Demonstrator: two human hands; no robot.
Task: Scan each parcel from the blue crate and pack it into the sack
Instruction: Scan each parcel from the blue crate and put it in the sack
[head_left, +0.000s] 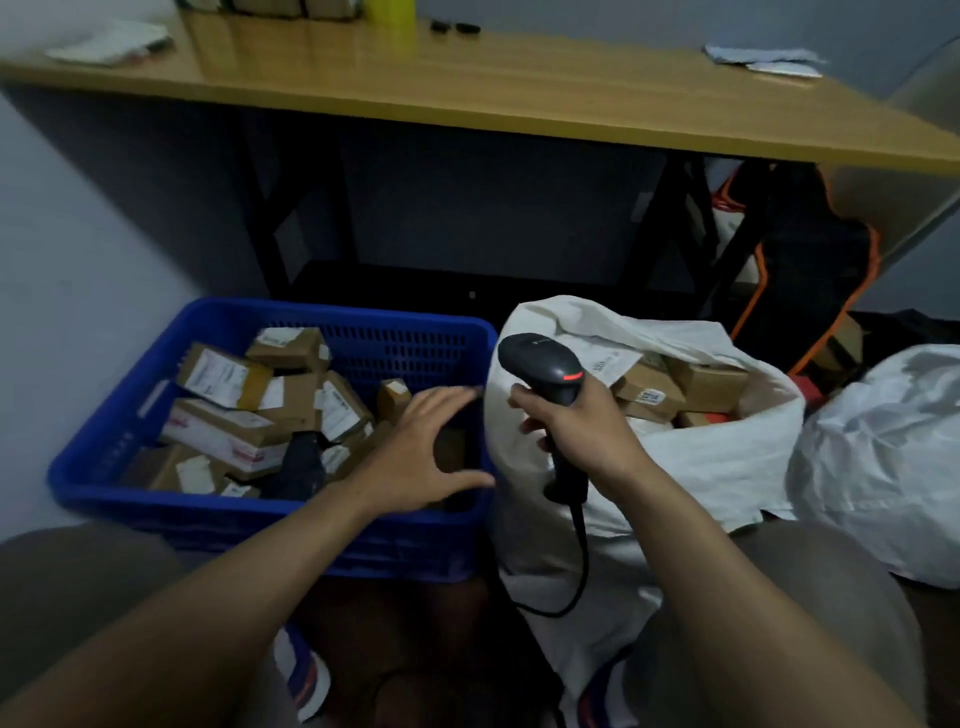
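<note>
Above the blue plastic crate, your left hand spreads wide and empty, half-hiding cardboard parcels. Your right hand grips a black scanner.

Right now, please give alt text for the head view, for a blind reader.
The right hand grips a black scanner beside the white sack, while the open left hand reaches over the blue crate of parcels.
</note>
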